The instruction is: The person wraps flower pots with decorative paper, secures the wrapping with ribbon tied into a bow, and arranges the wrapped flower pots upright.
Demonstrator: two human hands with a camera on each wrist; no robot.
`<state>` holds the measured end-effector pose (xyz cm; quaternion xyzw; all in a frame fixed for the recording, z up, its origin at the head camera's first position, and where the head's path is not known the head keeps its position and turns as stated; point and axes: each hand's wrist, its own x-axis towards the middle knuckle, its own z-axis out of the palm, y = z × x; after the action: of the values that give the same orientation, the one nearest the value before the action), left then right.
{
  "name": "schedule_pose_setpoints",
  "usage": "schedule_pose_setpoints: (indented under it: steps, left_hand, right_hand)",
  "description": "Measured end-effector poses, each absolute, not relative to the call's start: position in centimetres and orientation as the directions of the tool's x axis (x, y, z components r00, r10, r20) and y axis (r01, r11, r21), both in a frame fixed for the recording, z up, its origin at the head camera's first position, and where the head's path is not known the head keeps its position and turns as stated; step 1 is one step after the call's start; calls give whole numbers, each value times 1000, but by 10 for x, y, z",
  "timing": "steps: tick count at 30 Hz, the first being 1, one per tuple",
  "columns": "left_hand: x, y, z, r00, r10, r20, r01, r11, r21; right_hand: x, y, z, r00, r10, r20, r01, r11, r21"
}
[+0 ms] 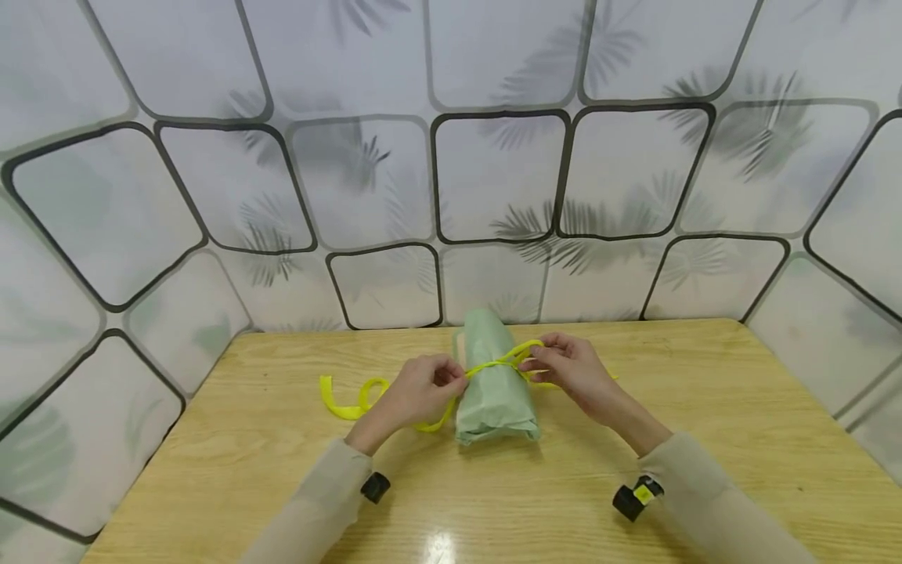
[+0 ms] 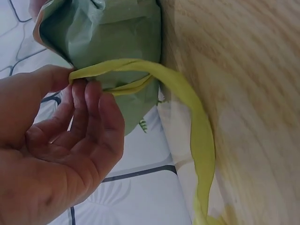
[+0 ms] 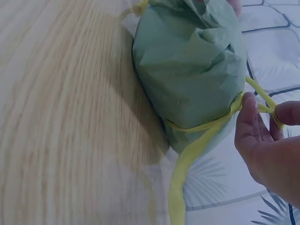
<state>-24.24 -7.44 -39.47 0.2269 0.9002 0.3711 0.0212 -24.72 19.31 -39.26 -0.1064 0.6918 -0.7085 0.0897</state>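
A package wrapped in pale green paper (image 1: pixel 496 407) lies lengthwise on the table, its near end folded over. Round its middle runs a yellow ribbon (image 1: pixel 486 366). At the package's left side my left hand (image 1: pixel 426 388) pinches the ribbon between thumb and fingertips; in the left wrist view a length of ribbon (image 2: pixel 200 140) hangs away from the pinch. On the other side my right hand (image 1: pixel 571 372) pinches a loop of the ribbon (image 3: pixel 262 91) between thumb and finger, as the right wrist view shows. Another ribbon length (image 3: pixel 180 178) trails down past the package there.
A curled loose end of ribbon (image 1: pixel 341 409) rests on the wooden table (image 1: pixel 247 470) to the left. Behind the table's far edge hangs a pale patterned curtain (image 1: pixel 500 172), which also runs along both sides.
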Motion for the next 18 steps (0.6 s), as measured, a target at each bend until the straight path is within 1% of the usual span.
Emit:
schedule_pose_setpoints:
  steps: [3,5,7,9,12,14,16,18]
  left_hand:
    - [-243,-80,-395,-889,438,135,409,625,665]
    - [-243,-83,-395,-882,446,149,427,627,652]
    - [-242,-85,-395,-877,452,163,443,628,640]
    - [-242,-87,-395,-870,460,178,458,623,633]
    - [-241,-89,-393,-860,474,189,480,623,618]
    - [-240,-90,-393,-854,484,189,489,626,607]
    - [-241,-90,-392,-848,495,190,501,630,593]
    - [-241,-90,-392,-846,500,182,502,637,585]
  right_hand:
    - [-246,195,-391,-958,-287,22,1,-82,-997]
    - [-246,197,-391,-960,-276,37,-18,-70,-997]
    - [-246,201,-390,-963,-263,57,-52,-24,-998]
    - [-246,204,-391,-969,-236,73,-91,65,-994]
    - [-245,210,-392,-973,-199,116,-167,263,-950]
    - [-245,212,-394,-970,-176,165,-224,401,-888]
    - [-244,215,-396,-957,-165,238,-289,530,-797]
    - [-244,216,-398,-936,-168,308,-343,619,-706]
